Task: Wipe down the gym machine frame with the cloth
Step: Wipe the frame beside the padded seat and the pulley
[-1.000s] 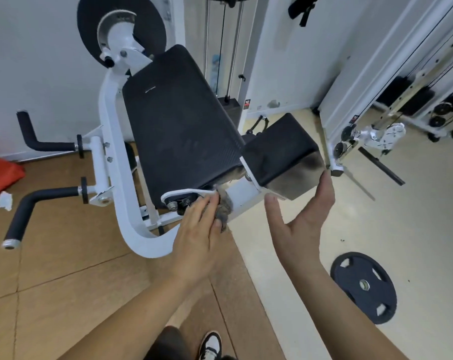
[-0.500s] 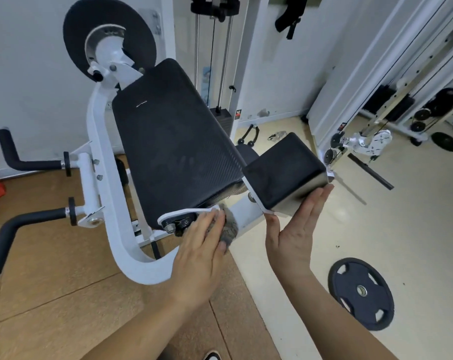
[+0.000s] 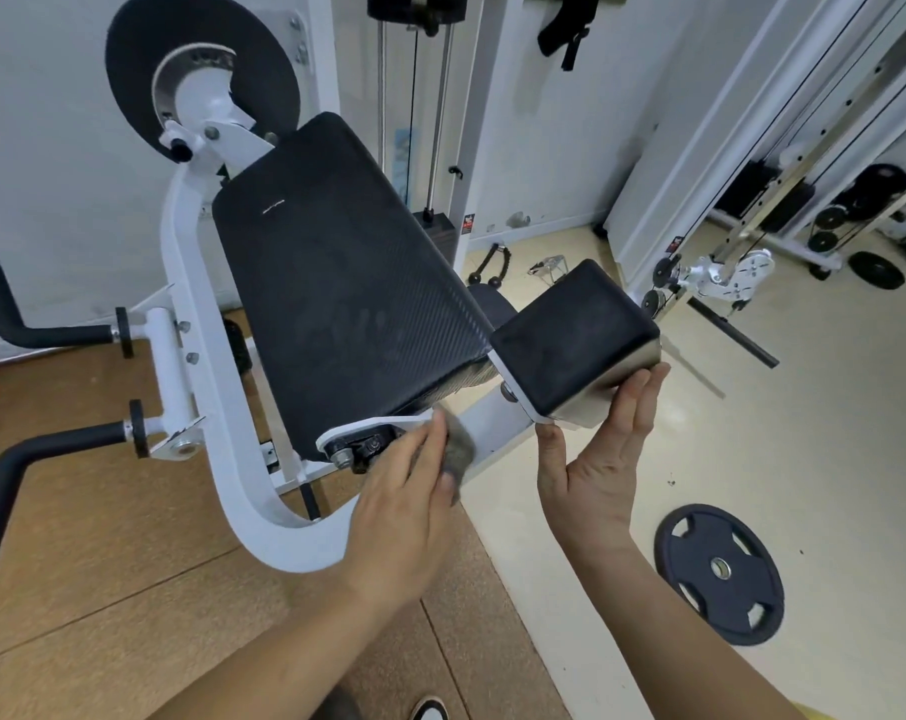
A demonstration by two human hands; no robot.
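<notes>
Grey cloth [image 3: 460, 449], gripped against white frame [image 3: 497, 419] by left hand [image 3: 404, 506]; right hand [image 3: 596, 459], fingers [image 3: 643, 397] straight, laid against small pad [image 3: 570, 335].

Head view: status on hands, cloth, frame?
Left hand holds cloth against white frame bar below the back pad. Right hand open, flat against small pad end. Nothing blocking the bar.
</notes>
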